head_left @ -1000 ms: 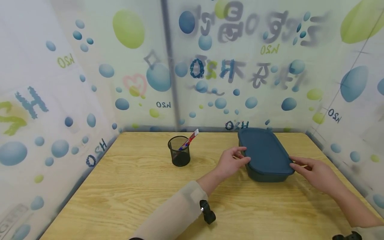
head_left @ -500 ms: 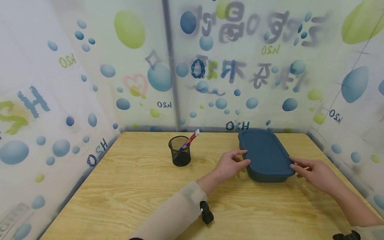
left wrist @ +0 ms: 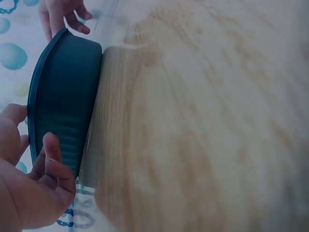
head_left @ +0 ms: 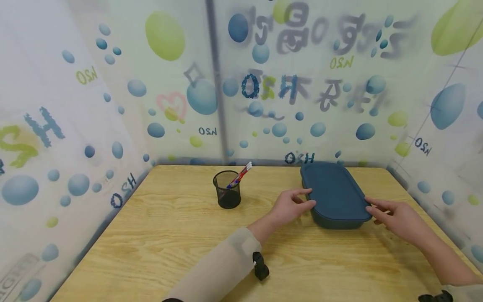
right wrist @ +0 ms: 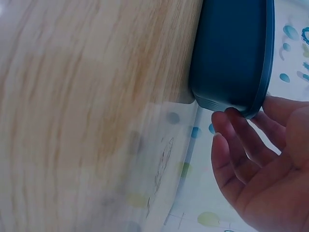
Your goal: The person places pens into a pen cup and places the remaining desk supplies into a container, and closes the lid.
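A dark blue lidded box (head_left: 337,223), a rounded rectangle, rests on the right part of the wooden table. Its flat lid (head_left: 333,191) lies over the top. At the near left edge, my left hand (head_left: 289,206) holds the lid's rim with thumb and fingers, the other fingers curled beside the wall (left wrist: 65,101). My right hand (head_left: 400,220) pinches the rim at the near right corner. From the right wrist, its thumb shows at the lid's rim (right wrist: 269,53) and several fingertips show under it. What the box contains is hidden.
A black mesh pen cup (head_left: 228,197) with a few red, white and blue pens (head_left: 240,175) stands left of the box. Patterned sheets (head_left: 181,105) enclose the table (head_left: 170,235) at the back and both sides.
The far end of the lid has dropped slightly since a second ago. My left index finger has come a little closer to the thumb. The right hand stays at its corner.
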Demonstrator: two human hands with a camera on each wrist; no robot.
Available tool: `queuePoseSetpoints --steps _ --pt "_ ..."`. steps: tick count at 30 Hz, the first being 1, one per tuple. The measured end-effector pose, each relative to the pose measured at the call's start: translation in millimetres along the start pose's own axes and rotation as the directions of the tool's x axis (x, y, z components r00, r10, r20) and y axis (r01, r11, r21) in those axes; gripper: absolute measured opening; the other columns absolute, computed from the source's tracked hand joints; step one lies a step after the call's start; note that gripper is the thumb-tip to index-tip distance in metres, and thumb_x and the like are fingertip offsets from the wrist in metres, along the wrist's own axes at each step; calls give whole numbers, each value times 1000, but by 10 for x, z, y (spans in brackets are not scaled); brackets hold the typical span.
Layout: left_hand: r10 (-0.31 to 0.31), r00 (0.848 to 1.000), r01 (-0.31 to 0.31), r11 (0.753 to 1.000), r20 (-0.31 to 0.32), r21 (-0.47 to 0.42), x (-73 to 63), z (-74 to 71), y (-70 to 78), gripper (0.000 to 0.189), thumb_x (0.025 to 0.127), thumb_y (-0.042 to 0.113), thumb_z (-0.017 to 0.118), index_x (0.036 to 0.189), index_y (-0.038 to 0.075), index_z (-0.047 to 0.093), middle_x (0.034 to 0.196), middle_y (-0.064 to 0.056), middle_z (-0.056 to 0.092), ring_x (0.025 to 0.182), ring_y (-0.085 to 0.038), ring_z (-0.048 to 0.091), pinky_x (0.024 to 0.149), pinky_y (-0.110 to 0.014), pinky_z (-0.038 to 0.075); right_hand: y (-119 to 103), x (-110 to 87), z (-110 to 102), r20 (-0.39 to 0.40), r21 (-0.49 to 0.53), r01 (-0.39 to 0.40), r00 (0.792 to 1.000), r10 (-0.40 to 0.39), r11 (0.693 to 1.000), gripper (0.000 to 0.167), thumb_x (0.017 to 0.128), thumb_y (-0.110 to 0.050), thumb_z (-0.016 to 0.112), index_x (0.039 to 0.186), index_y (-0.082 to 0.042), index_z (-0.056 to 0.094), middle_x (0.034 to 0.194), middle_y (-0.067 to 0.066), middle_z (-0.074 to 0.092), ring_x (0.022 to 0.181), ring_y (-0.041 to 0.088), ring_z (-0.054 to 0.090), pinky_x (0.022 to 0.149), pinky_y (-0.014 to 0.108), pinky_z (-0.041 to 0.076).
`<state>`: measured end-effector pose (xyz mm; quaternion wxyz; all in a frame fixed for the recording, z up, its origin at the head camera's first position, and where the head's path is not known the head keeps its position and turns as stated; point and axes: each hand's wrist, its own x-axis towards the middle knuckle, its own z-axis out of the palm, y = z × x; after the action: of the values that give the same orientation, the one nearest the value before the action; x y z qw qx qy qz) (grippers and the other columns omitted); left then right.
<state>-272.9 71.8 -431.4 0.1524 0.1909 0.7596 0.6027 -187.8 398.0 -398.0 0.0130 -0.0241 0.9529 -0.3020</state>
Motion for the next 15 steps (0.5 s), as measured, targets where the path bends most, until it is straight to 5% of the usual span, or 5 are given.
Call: queuePoseSetpoints --steps 8,12,15 --pt "-2 1000 2 1000 0 14 2 9 10 46 104 33 79 149 31 70 99 -14 76 80 -34 71 66 -33 54 26 1 0 -11 -28 2 1000 -3 1000 63 117 -40 55 161 5 50 113 18 80 95 27 78 61 32 52" --pt "6 999 -7 1000 32 19 -28 -28 -8 45 106 34 76 150 31 69 104 -2 74 89 -29 73 72 -32 57 38 -12 13 -22 -69 26 999 -28 997 60 116 -37 57 158 6 52 124 27 76 99 33 78 67 34 57" --pt "40 998 -44 997 56 69 -84 -123 -4 46 108 37 72 154 30 66 114 3 73 94 -26 75 74 -31 59 13 -17 19 -41 -106 64 997 -69 992 59 116 -36 57 155 9 54 137 37 66 107 44 74 75 46 62"
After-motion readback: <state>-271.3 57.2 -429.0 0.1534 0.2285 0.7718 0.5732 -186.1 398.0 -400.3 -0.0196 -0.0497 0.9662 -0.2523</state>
